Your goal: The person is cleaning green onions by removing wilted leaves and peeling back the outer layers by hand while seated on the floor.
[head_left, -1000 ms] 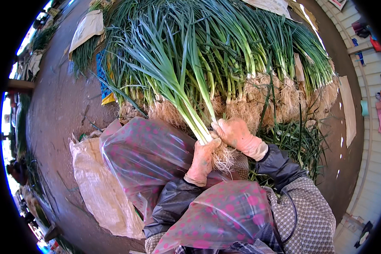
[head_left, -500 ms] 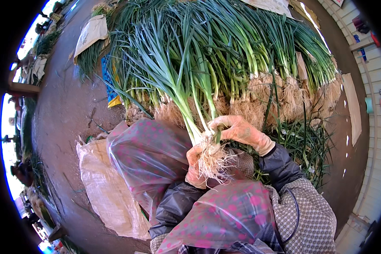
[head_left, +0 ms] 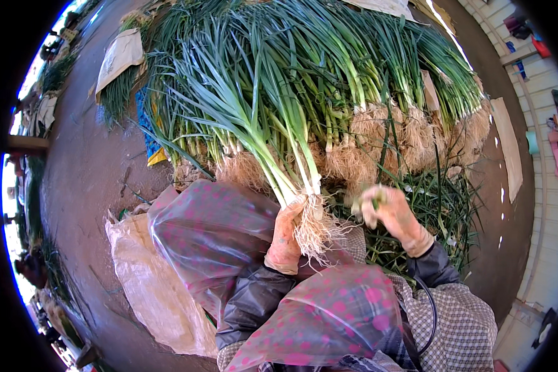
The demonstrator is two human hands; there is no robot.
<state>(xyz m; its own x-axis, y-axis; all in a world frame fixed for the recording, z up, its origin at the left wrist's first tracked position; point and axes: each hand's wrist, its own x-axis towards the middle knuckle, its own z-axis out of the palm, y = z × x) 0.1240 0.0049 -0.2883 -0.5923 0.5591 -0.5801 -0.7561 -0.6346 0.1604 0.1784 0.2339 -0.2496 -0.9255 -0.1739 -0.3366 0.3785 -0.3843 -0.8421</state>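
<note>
My left hand [head_left: 285, 239], in a stained pale pinkish glove, is closed round the white base of a few long leeks [head_left: 266, 161]; their pale roots [head_left: 316, 235] hang over my lap and their leaves point away from me. My right hand [head_left: 392, 218], gloved alike, is apart to the right, fingers curled on what looks like a small, blurred strip of green peel [head_left: 374, 202]. It hovers over a heap of loose trimmed leaves [head_left: 440, 217]. My lap is covered in clear plastic with pink dots [head_left: 328, 316].
A long pile of leeks [head_left: 347, 56] with bushy roots lies ahead, partly under paper sheets [head_left: 121, 53]. A crinkled pale sack [head_left: 155, 291] lies at my left on the brown floor [head_left: 87, 204]. A flattened paper piece [head_left: 505, 149] lies at right beside a pale wall [head_left: 539, 204].
My right hand has pulled away rightward and down from the bunch, taking a green piece. My left hand still grips the leeks, whose white bases and roots are more exposed.
</note>
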